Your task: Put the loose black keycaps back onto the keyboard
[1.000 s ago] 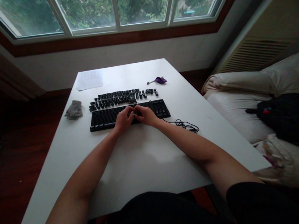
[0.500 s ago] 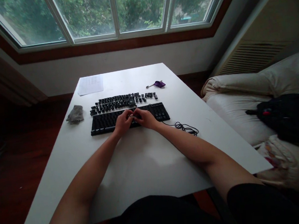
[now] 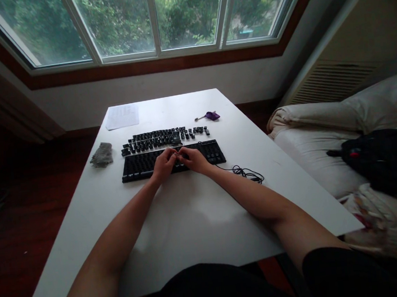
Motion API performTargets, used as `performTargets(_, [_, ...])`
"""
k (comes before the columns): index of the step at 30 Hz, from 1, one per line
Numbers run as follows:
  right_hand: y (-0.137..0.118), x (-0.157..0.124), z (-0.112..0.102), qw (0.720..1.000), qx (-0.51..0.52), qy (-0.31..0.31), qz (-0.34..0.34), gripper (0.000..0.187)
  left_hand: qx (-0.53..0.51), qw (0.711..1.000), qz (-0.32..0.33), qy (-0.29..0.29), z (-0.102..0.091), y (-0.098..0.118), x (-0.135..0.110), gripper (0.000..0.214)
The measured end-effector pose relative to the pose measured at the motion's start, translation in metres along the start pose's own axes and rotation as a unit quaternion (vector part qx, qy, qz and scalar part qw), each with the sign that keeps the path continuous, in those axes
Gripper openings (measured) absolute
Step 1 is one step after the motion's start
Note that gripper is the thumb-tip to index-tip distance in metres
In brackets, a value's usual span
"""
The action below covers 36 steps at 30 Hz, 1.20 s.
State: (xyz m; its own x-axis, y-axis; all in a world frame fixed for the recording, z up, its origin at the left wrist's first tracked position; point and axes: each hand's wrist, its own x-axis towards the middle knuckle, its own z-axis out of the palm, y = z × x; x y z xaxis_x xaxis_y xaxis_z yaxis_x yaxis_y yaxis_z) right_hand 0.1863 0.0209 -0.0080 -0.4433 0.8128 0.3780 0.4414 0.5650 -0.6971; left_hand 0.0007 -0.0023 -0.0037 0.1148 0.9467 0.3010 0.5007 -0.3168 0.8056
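Observation:
A black keyboard point(image 3: 138, 166) lies on the white table point(image 3: 178, 226), its cable point(image 3: 247, 174) coiled at the right. Above its middle, my left hand point(image 3: 164, 164) and my right hand point(image 3: 192, 159) meet with their fingertips pinched together. Whatever small thing sits between the fingers is too small and too covered to name. Just behind the keyboard, loose black keycaps point(image 3: 155, 139) stand in rows. The part of the keyboard under my hands is hidden.
A grey cloth point(image 3: 102, 155) lies left of the keyboard. At the far left corner is a sheet of paper point(image 3: 122, 116). A small brush point(image 3: 200, 118) rests by a purple item point(image 3: 212, 115) at the back right. A couch point(image 3: 301, 147) with a black bag point(image 3: 384, 162) stands right.
The whole view has tilted slightly, so the table sits a little lower. My fingers have shifted slightly against each other; both hands stay together over the keyboard.

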Motion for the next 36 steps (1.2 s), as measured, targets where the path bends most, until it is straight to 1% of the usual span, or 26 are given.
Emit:
performTargets(3, [0.0,0.0,0.0,1.0,0.004,0.001,0.007,0.027,-0.007,1.0,0.0,0.003,0.001,-0.002,0.0,0.021])
performTargets(9, [-0.001,0.001,0.0,1.0,0.016,-0.001,0.01,0.024,-0.035,0.999,0.001,0.006,0.002,-0.007,0.001,0.023])
performTargets(18, [0.001,0.001,-0.001,1.0,0.018,0.0,0.003,0.022,-0.021,1.0,0.008,0.009,0.001,-0.005,0.0,0.018])
performTargets(26, [-0.002,0.001,-0.001,1.0,0.02,-0.005,0.001,0.022,-0.049,0.999,-0.014,0.005,0.001,-0.007,0.001,0.023])
performTargets(31, [-0.002,0.002,-0.001,1.0,0.02,-0.003,0.007,0.023,-0.054,0.999,0.0,0.008,0.002,-0.013,0.003,0.022])
performTargets(36, [0.001,0.002,0.0,1.0,0.022,-0.001,0.002,0.022,-0.064,0.998,0.007,0.012,0.002,-0.013,0.003,0.022])
